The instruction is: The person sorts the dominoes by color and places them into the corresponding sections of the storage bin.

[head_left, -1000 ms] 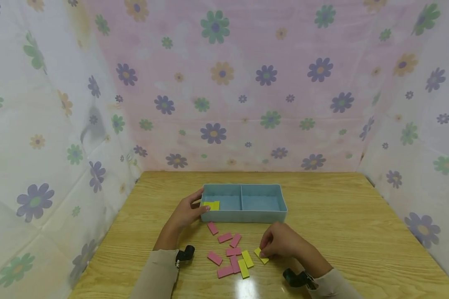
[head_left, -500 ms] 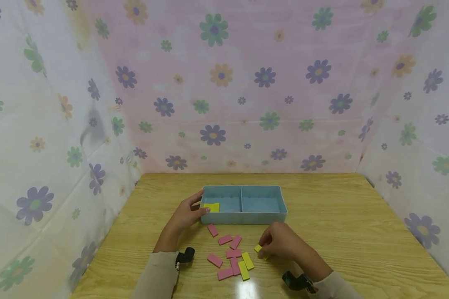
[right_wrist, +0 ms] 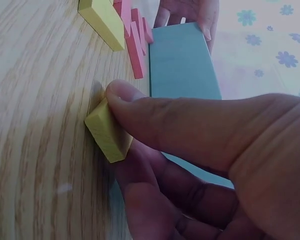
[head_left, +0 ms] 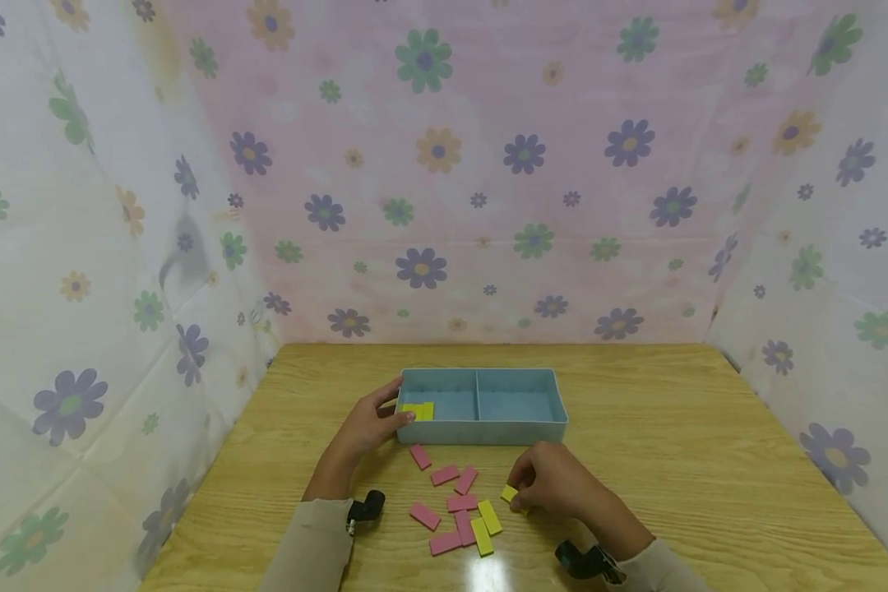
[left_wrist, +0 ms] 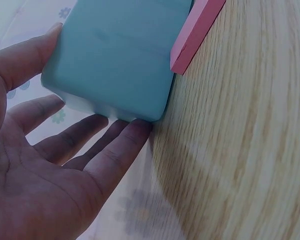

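**Right hand pinches a yellow block while the left steadies the blue tray**

Head view: a wooden table (head_left: 673, 460) carries a blue tray (head_left: 483, 430) with two compartments, set at the middle of the table, nearer the far edge than the near one. The left hand (head_left: 370, 423) rests against the tray's left end, thumb on the rim and fingers along the wall, grasping that corner. A yellow piece (head_left: 418, 410) lies in the left compartment, just beside the thumb. The right hand (head_left: 551, 481) sits in front of the tray's right half, toward the near edge, fingers curled and pinching a small yellow block (head_left: 509, 493) right at the table surface. To its left lies a scatter of pink blocks (head_left: 447, 498) and two yellow blocks (head_left: 484, 524), between the tray's front wall and the near edge. A flowered cloth (head_left: 444, 181) hangs behind and to both sides of the table.

Left wrist view: the left hand (left_wrist: 45, 165) is spread, its fingers (left_wrist: 122, 145) lying under the blue tray (left_wrist: 115, 55) at its end and the thumb along its side. One pink block (left_wrist: 195, 32) lies against the tray on the table.

Right wrist view: the right hand (right_wrist: 190, 165) holds the yellow block (right_wrist: 107, 131) between thumb and fingers, the block tilted with one edge at the table. The blue tray (right_wrist: 182, 65) stands just beyond, with the other blocks beside it.
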Action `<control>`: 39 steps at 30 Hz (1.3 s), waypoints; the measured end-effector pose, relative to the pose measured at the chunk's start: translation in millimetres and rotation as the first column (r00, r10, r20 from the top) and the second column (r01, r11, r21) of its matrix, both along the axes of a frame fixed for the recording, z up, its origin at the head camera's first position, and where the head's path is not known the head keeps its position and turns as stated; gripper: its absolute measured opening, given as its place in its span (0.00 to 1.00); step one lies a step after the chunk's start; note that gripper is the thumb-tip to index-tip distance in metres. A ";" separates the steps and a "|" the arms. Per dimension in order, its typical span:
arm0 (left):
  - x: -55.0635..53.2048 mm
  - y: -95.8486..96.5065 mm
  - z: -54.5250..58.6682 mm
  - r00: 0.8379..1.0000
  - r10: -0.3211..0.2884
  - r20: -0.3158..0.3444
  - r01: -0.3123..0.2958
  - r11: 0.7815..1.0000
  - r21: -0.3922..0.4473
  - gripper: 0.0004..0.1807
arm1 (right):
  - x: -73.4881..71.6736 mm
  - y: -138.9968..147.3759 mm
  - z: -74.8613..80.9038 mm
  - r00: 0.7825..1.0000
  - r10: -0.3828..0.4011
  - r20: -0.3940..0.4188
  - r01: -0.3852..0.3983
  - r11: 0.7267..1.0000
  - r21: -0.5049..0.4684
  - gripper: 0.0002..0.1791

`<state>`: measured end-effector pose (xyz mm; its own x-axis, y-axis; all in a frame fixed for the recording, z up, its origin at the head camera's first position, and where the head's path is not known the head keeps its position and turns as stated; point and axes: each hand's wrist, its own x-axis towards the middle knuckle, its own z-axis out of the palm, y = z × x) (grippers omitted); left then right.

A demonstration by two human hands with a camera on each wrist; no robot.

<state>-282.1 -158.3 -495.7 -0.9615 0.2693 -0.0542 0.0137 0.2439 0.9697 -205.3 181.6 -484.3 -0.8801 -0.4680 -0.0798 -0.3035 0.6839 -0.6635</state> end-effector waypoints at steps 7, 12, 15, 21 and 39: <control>0.1 -0.2 0.2 1.000 -0.006 -0.013 0.006 1.000 -0.003 0.44 | -0.6 0.9 -0.5 1.000 -0.001 -0.009 0.000 1.000 -0.018 0.09; 0.6 -0.2 0.9 1.000 -0.007 -0.014 0.007 1.000 0.003 0.44 | -1.0 1.4 -0.6 1.000 -0.008 -0.005 0.008 1.000 -0.010 0.09; 0.9 -0.5 1.3 1.000 -0.010 -0.010 0.010 1.000 0.009 0.44 | -1.7 1.3 0.0 1.000 -0.015 0.008 0.015 1.000 -0.007 0.09; 1.4 -2.5 1.2 1.000 0.008 -0.009 -0.008 1.000 -0.018 0.44 | -3.2 0.0 1.2 0.999 -0.007 0.033 0.008 0.999 -0.033 0.09; -1.1 -1.0 -1.6 1.000 -0.016 0.004 0.016 0.999 0.029 0.44 | -4.3 3.7 5.0 0.998 -0.055 -0.037 0.055 0.998 0.023 0.06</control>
